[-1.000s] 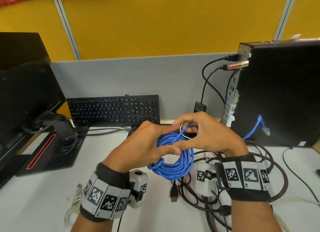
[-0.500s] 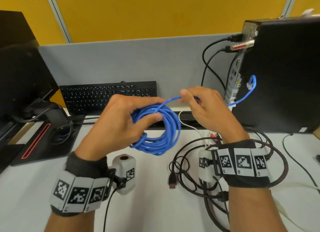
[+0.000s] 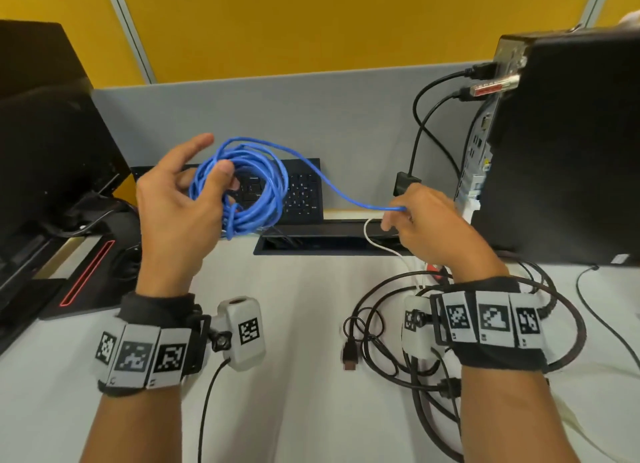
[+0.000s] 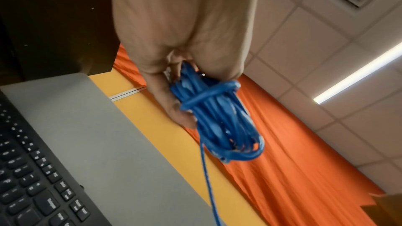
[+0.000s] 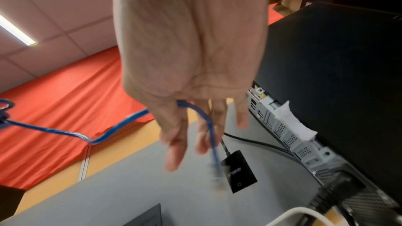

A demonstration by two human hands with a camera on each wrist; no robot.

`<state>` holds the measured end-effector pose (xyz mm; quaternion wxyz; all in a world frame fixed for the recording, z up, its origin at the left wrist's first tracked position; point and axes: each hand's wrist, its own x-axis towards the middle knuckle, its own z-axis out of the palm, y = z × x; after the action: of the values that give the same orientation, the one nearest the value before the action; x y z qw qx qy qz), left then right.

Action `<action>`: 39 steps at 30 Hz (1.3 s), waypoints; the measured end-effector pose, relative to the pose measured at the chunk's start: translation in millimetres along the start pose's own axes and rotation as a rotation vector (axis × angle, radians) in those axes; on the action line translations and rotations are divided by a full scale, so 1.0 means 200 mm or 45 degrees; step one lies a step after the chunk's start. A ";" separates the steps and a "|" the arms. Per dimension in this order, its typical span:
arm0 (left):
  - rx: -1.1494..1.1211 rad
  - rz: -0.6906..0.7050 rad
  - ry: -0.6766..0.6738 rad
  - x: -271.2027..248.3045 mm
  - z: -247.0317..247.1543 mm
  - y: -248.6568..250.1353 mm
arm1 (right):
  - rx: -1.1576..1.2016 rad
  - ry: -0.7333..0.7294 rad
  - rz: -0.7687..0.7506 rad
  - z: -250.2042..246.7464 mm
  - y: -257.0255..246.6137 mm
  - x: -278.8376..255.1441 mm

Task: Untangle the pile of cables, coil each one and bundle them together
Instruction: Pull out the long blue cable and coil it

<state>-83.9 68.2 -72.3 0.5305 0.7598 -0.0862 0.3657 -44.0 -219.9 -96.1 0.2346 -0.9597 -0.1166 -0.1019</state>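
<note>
A blue network cable, wound into a coil (image 3: 249, 189), hangs in the air over the keyboard. My left hand (image 3: 207, 182) grips the coil's left side, thumb across the loops and forefinger stretched out. In the left wrist view one turn crosses the coil (image 4: 217, 118) held by that hand (image 4: 174, 92). The free tail (image 3: 332, 182) runs right to my right hand (image 3: 398, 216), which holds it. The right wrist view shows the tail passing behind that hand's (image 5: 195, 135) thumb, with the clear plug (image 5: 216, 169) dangling. Tangled black cables (image 3: 381, 345) and a white cable (image 3: 377, 244) lie on the desk under my right wrist.
A black keyboard (image 3: 304, 192) leans on the grey partition (image 3: 311, 116). The computer tower (image 3: 571, 151) stands at the right with cables plugged in. A monitor (image 3: 45, 133) and its base (image 3: 86, 275) fill the left. A cable slot (image 3: 311, 246) opens in the desk.
My hands have drawn apart. The left hand carried the coil up and to the left; the right hand moved right and down along the tail, which now spans between them.
</note>
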 end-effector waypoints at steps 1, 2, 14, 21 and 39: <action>-0.005 -0.015 0.031 0.00 0.00 -0.01 | -0.010 0.034 0.051 0.01 0.01 0.01; 0.010 -0.015 0.042 0.00 0.00 -0.01 | 0.009 0.065 0.094 0.01 0.02 0.01; -0.126 -0.132 -0.261 -0.06 0.19 0.00 | 1.547 0.270 0.092 0.11 -0.08 0.03; -0.069 0.059 -0.431 -0.13 0.33 0.04 | 1.616 0.020 0.123 0.15 -0.18 0.04; 0.366 0.397 -0.179 -0.15 0.35 0.07 | 1.352 -0.248 -0.175 0.11 -0.25 -0.01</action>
<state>-81.1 -5.9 -92.2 0.3464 0.8288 -0.1863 0.3979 -55.4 -167.5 -94.3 0.6680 -0.7044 -0.2358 0.0453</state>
